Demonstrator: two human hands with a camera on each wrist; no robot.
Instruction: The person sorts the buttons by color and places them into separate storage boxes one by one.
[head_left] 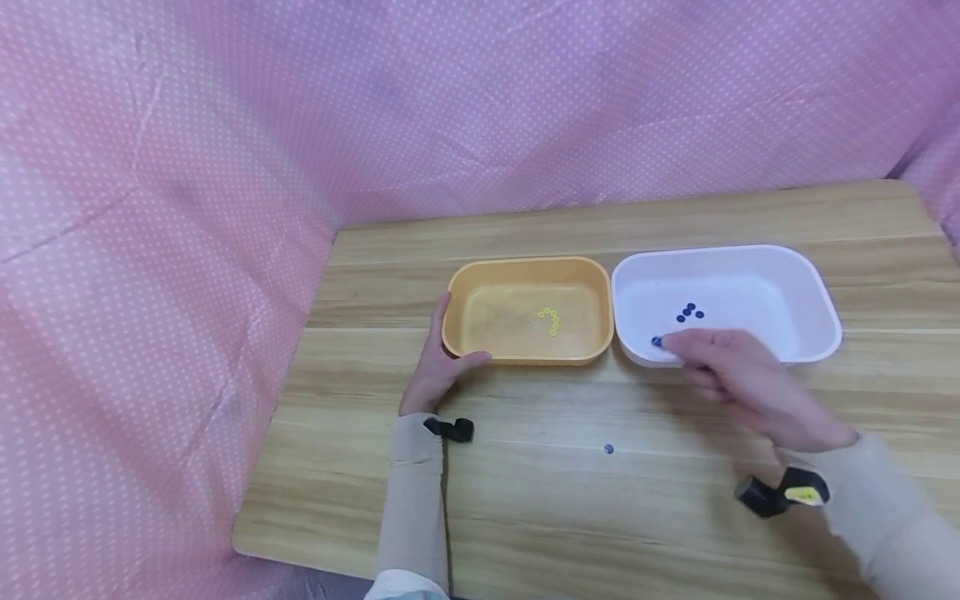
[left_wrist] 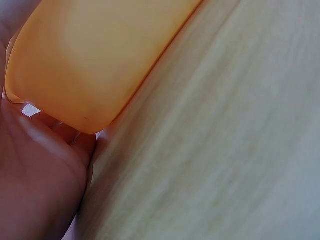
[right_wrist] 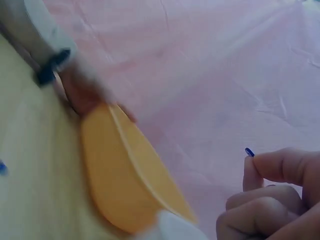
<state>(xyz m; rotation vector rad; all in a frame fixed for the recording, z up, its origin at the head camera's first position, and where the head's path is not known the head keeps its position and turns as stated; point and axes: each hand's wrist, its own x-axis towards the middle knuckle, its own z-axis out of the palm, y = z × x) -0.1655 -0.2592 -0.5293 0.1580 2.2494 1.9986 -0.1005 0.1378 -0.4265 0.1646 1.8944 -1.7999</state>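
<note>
My left hand (head_left: 437,367) grips the left end of an orange plastic tub (head_left: 517,360), its thumb along the front wall and fingers round the end. In the left wrist view the fingers curl against the tub's corner. Several small yellow rings (head_left: 555,321) lie inside that tub. My right hand (head_left: 750,383) is over the front edge of a white tub (head_left: 813,333). Between thumb and index fingertip it pinches a small dark blue disc (right_wrist: 249,152). Several similar blue discs (head_left: 687,312) lie on the white tub's floor.
A single blue disc (head_left: 608,448) lies on the wooden table (head_left: 540,517) in front of the tubs. The two tubs stand side by side with their ends nearly touching. Pink dotted cloth (head_left: 480,108) hangs behind the table and at its left.
</note>
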